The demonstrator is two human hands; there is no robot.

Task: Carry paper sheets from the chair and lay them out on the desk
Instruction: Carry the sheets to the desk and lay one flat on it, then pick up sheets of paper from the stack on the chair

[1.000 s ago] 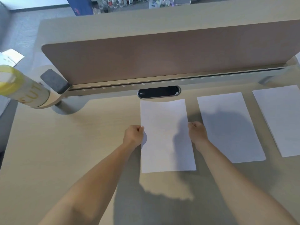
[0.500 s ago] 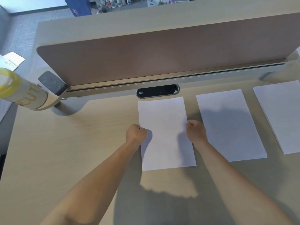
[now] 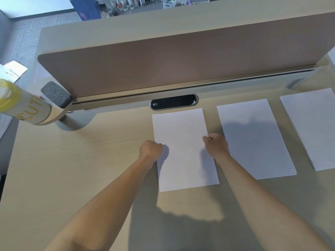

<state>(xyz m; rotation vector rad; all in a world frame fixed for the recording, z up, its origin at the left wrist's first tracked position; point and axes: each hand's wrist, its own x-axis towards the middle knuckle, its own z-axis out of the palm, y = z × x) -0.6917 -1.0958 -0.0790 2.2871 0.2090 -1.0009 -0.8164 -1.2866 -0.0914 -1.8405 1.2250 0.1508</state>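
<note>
Left hand [image 3: 150,151], right hand [image 3: 216,146] pinch sheet [image 3: 182,131] lying between.

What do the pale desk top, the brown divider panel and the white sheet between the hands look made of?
Pale beige desk top: likely wood-grain laminate, matte; faint straight grain lines. Brown divider panel: smooth matte board or fabric, unclear; even colour, rounded corner. White sheet: thin plain paper, matte, lying flat, pinched by left hand and right hand.

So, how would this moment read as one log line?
left hand: grips sheet, left edge | right hand: grips right edge | sheet: lying on desk
</note>
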